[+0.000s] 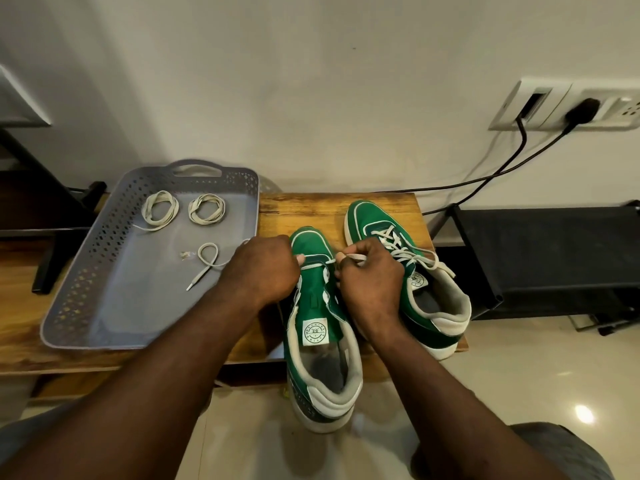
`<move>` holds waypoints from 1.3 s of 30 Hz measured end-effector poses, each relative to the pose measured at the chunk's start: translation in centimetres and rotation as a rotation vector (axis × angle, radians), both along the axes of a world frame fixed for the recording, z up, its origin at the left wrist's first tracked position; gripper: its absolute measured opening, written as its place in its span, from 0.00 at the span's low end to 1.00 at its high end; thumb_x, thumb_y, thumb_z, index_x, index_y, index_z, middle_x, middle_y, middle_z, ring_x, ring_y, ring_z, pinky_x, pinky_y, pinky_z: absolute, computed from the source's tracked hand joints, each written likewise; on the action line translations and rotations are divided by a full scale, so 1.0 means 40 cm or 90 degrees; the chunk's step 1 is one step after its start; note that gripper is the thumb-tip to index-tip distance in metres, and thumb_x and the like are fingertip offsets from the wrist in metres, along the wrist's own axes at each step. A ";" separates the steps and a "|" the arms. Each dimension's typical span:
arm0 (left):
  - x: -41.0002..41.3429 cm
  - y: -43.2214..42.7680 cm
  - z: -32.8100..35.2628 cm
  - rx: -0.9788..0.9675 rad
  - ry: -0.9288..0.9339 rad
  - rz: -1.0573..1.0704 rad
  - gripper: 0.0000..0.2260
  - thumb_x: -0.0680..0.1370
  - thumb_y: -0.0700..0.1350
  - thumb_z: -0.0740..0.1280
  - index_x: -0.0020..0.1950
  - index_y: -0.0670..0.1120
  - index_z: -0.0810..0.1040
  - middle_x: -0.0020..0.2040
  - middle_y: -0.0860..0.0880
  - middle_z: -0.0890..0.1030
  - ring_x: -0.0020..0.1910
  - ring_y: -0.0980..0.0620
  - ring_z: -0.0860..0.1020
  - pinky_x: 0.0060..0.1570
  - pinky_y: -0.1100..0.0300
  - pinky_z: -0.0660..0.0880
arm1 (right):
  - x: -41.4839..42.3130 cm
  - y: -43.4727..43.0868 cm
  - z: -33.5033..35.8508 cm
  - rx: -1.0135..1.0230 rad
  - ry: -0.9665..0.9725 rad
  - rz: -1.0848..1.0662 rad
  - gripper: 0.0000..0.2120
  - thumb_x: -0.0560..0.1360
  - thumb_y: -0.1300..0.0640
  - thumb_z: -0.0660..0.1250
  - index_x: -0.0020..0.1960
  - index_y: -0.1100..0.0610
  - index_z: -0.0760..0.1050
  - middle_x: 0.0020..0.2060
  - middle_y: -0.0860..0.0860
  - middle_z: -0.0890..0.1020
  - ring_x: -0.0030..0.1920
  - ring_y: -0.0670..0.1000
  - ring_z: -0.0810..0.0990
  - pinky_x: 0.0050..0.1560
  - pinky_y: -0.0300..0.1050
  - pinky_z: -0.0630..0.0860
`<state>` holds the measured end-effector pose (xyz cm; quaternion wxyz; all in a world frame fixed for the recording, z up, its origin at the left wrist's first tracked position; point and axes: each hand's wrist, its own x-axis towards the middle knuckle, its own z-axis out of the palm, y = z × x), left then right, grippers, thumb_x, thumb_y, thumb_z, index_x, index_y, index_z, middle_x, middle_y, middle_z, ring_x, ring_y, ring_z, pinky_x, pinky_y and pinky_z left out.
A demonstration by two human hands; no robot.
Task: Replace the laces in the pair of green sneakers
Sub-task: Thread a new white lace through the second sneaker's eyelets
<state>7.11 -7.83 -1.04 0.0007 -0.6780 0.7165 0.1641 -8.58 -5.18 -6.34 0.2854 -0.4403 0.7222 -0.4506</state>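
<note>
Sneaker (pixel 322 341), heel overhanging the table (pixel 301 209) edge, has a lace (pixel 317 265) through its lowest eyelets, left hand (pixel 263 268) and right hand (pixel 369 271) each pinching it; an uneven tug risks lopsided ends or tipping it off.

On the bench (pixel 346 209), at left: a tray (pixel 86 271) with two coiled laces (pixel 161 211) side by side at its far end, a loose lace (pixel 207 261) nearer. Right of the tray: near sneaker (pixel 322 341), heel overhanging the front edge; far sneaker (pixel 426 299) just right, further back. Left hand (pixel 263 271) and right hand (pixel 370 275) over the near sneaker's toe end, a stretched lace (pixel 317 265) pinched between.
</note>
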 end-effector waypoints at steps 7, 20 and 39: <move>-0.029 0.013 -0.007 0.003 -0.033 0.078 0.10 0.82 0.45 0.64 0.60 0.44 0.80 0.56 0.42 0.82 0.50 0.41 0.78 0.44 0.54 0.71 | 0.009 0.006 -0.021 -0.043 -0.054 -0.028 0.10 0.80 0.60 0.71 0.46 0.47 0.74 0.38 0.49 0.86 0.37 0.47 0.87 0.41 0.56 0.86; 0.033 0.001 0.099 0.031 0.309 0.112 0.07 0.78 0.52 0.75 0.44 0.49 0.84 0.42 0.47 0.86 0.43 0.48 0.84 0.51 0.49 0.82 | -0.040 0.052 0.155 -0.116 -0.042 0.173 0.13 0.77 0.55 0.77 0.58 0.47 0.78 0.37 0.49 0.84 0.41 0.44 0.85 0.46 0.42 0.80; 0.067 0.254 0.681 -0.086 0.704 0.120 0.09 0.84 0.42 0.66 0.55 0.47 0.86 0.46 0.51 0.89 0.32 0.54 0.65 0.29 0.62 0.62 | -0.034 0.166 0.736 -0.227 -0.214 0.282 0.07 0.82 0.56 0.69 0.55 0.59 0.81 0.42 0.54 0.88 0.29 0.50 0.75 0.29 0.39 0.67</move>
